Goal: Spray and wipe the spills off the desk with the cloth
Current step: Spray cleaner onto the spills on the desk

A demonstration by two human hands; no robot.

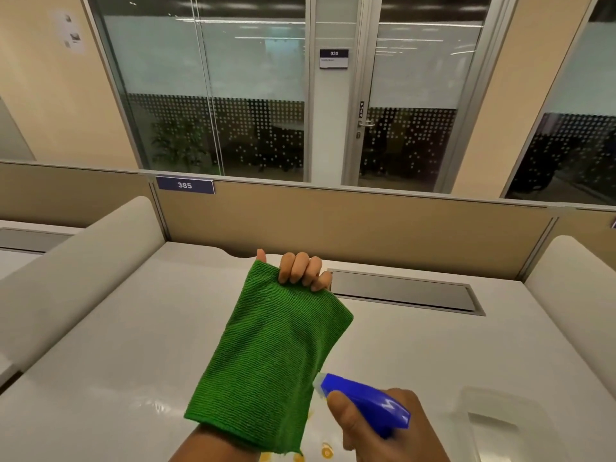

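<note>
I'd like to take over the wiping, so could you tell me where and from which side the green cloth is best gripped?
Grip the green microfibre cloth at its free lower edge, coming from the left. The left hand pinches the top edge, with the cloth draped down over the forearm, and the right hand points the blue spray bottle at its right side, so only the left and bottom are open.

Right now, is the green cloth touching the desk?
Apart. The head view shows the left hand holding the green cloth up by its top edge, draped over the forearm, above the desk.
</note>
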